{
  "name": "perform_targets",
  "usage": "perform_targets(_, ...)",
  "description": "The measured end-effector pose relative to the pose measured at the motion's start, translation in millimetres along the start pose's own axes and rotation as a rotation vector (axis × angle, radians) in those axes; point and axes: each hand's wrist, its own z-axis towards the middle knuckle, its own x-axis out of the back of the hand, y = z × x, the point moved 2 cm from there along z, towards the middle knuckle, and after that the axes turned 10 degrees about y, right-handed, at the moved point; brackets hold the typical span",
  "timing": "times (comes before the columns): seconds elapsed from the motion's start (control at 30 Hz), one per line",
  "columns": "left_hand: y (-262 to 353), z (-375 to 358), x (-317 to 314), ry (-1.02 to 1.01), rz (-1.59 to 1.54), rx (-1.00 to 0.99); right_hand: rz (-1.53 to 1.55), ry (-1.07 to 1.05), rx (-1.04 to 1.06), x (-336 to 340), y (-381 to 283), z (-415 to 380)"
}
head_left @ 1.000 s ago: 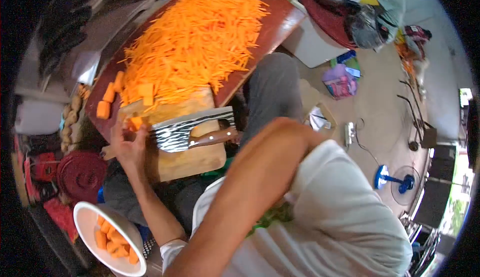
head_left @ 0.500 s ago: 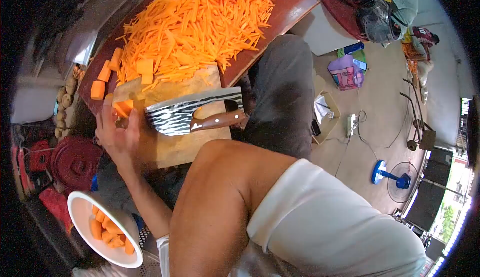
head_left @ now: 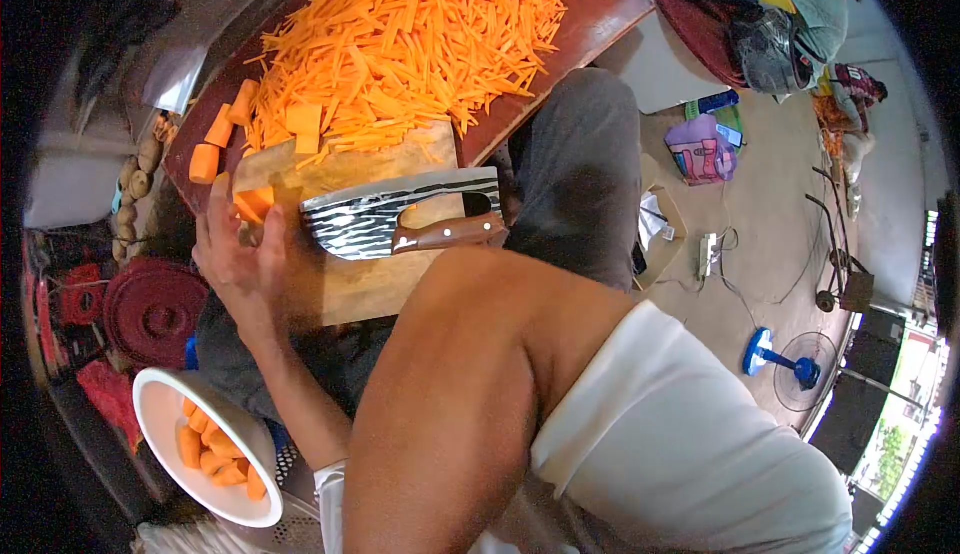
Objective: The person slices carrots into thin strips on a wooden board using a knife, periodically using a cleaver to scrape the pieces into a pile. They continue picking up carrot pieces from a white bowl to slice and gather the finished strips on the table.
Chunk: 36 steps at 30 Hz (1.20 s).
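My left hand (head_left: 240,264) is at the left edge of a wooden cutting board (head_left: 360,299), thumb and fingers around a cut carrot piece (head_left: 256,201). A cleaver (head_left: 350,219) with a brown riveted handle and a black-and-white striped blade lies on the board, no hand on it. My right arm is bent with the elbow over the board's near side; the right hand is out of view. Beyond the board spreads a big heap of carrot shreds (head_left: 420,49). A carrot block (head_left: 304,124) rests at its near edge, and a few carrot chunks (head_left: 218,126) lie left of it.
A reddish-brown table (head_left: 605,9) carries the heap. At lower left, a white bowl (head_left: 150,429) holds several carrot pieces. A dark red lidded container (head_left: 150,312) stands behind it. Right, on the floor, are a purple bag (head_left: 700,149), a cardboard box (head_left: 668,249) and a fan (head_left: 800,369). People are farther off.
The view has shifted slightly. My right elbow has moved up and right, now covering the end of the cleaver's handle. My left hand keeps its place at the carrot piece.
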Motion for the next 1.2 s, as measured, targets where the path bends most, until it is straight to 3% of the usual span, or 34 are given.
perform_targets(0.7,7.7,1.1,4.0,-0.082,0.035,-0.033,-0.024,0.018,-0.027,-1.2,3.2,-6.2)
perform_targets(0.8,-13.4,1.5,-3.9,-0.093,0.052,-0.031,-0.035,0.035,-0.030,2.8,2.6,-7.0)
perform_targets(0.83,-17.1,3.2,-2.6,-0.053,0.116,-0.120,-0.044,0.048,-0.028,5.7,1.7,-9.3)
perform_targets(0.93,-37.1,3.8,-2.8,-0.138,0.094,-0.011,-0.060,0.069,-0.023,9.0,-1.6,-10.9)
perform_targets(1.2,-19.4,2.2,-3.9,-0.018,-0.026,-0.116,-0.060,0.067,-0.013,1.9,-3.4,-14.1)
